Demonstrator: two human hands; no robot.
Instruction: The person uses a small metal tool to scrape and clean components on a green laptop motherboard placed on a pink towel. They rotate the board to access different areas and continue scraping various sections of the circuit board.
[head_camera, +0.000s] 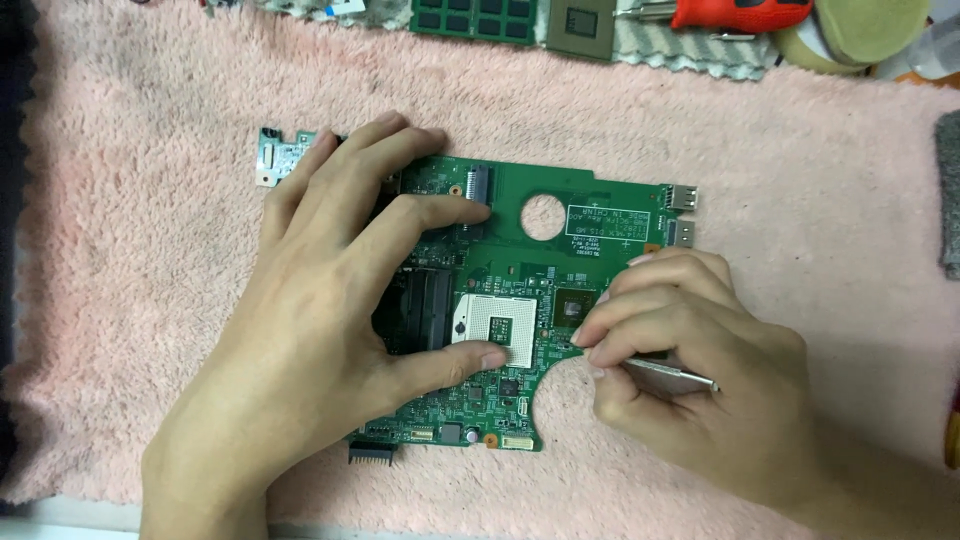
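Green board (590, 200) lies flat on the fuzzy pink towel (820, 150), white label near its round hole. Left hand (320, 300) spreads open, pressing it; right hand (690, 350) pinches a thin metal tool (675, 372) at the board's edge.

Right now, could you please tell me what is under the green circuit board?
The green circuit board lies flat on a fluffy pink towel, which shows all around it. The left hand presses on the board; whatever is directly beneath the board is covered.

Soft even light, slightly blurred
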